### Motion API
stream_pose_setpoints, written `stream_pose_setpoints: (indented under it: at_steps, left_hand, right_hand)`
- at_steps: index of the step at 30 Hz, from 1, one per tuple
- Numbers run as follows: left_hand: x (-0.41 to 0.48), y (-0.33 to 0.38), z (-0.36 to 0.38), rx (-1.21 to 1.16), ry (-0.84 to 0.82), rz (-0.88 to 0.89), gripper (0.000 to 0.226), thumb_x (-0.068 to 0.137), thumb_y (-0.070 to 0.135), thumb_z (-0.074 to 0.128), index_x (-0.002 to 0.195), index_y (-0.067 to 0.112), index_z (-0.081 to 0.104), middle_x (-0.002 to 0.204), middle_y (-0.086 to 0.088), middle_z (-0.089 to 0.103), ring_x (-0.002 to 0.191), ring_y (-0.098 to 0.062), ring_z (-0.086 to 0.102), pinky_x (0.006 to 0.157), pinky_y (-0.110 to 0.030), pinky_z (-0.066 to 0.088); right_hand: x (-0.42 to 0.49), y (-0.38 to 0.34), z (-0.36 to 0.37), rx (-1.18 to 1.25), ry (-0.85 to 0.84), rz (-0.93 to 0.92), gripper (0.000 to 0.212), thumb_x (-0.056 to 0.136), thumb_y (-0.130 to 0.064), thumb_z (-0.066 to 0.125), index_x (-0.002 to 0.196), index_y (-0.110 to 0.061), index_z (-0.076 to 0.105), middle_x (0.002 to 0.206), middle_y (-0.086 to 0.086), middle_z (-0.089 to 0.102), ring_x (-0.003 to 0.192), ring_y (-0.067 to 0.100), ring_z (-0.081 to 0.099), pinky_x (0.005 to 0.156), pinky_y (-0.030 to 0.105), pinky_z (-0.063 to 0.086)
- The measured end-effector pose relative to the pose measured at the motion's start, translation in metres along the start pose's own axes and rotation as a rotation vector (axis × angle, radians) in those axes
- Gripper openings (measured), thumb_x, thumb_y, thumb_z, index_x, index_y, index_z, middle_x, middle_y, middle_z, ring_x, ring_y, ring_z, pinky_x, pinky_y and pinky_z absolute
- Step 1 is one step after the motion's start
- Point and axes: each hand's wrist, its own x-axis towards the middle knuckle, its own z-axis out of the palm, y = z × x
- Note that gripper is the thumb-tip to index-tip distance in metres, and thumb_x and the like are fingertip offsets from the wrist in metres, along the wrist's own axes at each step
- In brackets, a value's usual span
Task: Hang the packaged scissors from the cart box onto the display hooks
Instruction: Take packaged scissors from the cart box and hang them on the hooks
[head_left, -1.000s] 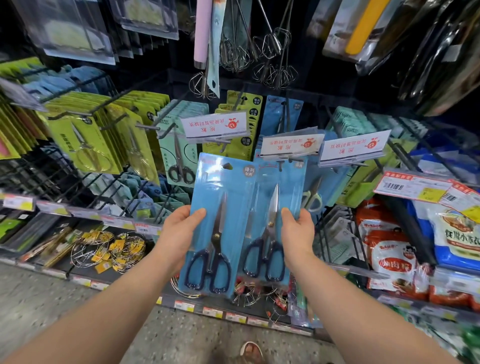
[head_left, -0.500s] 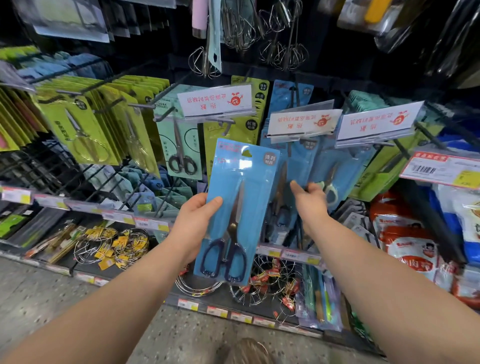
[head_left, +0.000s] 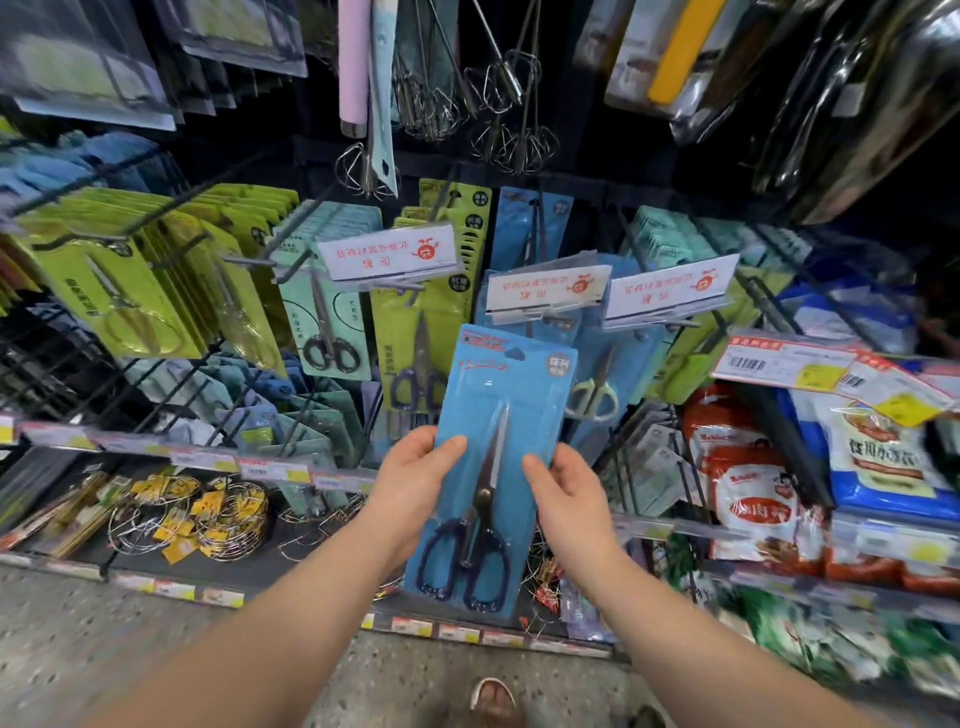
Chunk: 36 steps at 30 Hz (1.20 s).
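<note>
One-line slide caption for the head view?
Left hand and right hand hold a blue scissors pack below the display hooks, not yet hung.

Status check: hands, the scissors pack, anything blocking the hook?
Left hand and right hand both grip the scissors pack. Pack not yet hung, top just under a label flap. Flap may cover the hook tip.

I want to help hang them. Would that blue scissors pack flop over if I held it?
Probably stiff: the blue scissors pack stands flat above the left hand and right hand holding its middle. Likely bottom-heavy: the dark handles sit low. Its shiny front may be slippery.
</note>
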Motion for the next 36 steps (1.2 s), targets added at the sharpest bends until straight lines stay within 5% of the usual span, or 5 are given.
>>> stream_pose_setpoints:
  at_steps: [7, 12, 27, 32, 36]
  left_hand:
    - [0.012, 0.006, 0.021, -0.003, 0.019, -0.013, 0.016, 0.093, 0.026, 0.054, 0.085, 0.016, 0.063, 0.068, 0.006, 0.073, 0.06, -0.009, 0.068, 0.055, -0.028, 0.052]
    - [0.019, 0.005, 0.026, 0.052, 0.042, 0.006, 0.017, 0.095, 0.023, 0.051, 0.085, 0.016, 0.063, 0.082, -0.001, 0.072, 0.074, -0.016, 0.067, 0.072, -0.033, 0.054]
    - [0.047, 0.009, 0.027, 0.206, 0.057, 0.069, 0.02, 0.094, 0.028, 0.051, 0.081, 0.018, 0.061, 0.083, -0.013, 0.063, 0.077, -0.025, 0.058, 0.076, -0.047, 0.051]
    - [0.08, 0.011, 0.031, 0.433, 0.093, 0.17, 0.027, 0.095, 0.026, 0.051, 0.112, 0.007, 0.056, 0.097, -0.009, 0.06, 0.087, -0.024, 0.057, 0.083, -0.037, 0.046]
    - [0.102, 0.015, 0.032, 0.608, 0.125, 0.176, 0.032, 0.096, 0.031, 0.047, 0.12, 0.01, 0.052, 0.095, -0.002, 0.056, 0.08, -0.016, 0.049, 0.07, -0.024, 0.033]
  right_hand:
    - [0.018, -0.01, -0.01, -0.089, 0.089, -0.034, 0.021, 0.092, -0.02, 0.052, 0.094, 0.001, 0.056, 0.098, 0.032, 0.06, 0.075, 0.023, 0.052, 0.079, 0.051, 0.048]
    - [0.026, -0.006, -0.013, -0.131, 0.083, -0.049, 0.02, 0.092, -0.019, 0.052, 0.094, 0.0, 0.058, 0.082, 0.017, 0.057, 0.075, 0.021, 0.05, 0.072, 0.037, 0.044]
    - [0.059, -0.001, -0.013, -0.159, 0.065, -0.057, 0.014, 0.093, -0.023, 0.051, 0.081, -0.016, 0.054, 0.069, 0.001, 0.05, 0.061, 0.013, 0.045, 0.057, 0.026, 0.036]
    - [0.092, -0.001, -0.014, -0.249, 0.075, -0.045, 0.019, 0.093, -0.028, 0.052, 0.103, -0.012, 0.053, 0.076, -0.002, 0.057, 0.076, 0.019, 0.056, 0.07, 0.029, 0.042]
    - [0.114, 0.002, -0.016, -0.27, 0.088, -0.053, 0.014, 0.092, -0.031, 0.053, 0.079, -0.024, 0.052, 0.07, -0.005, 0.052, 0.068, 0.015, 0.051, 0.062, 0.026, 0.036]
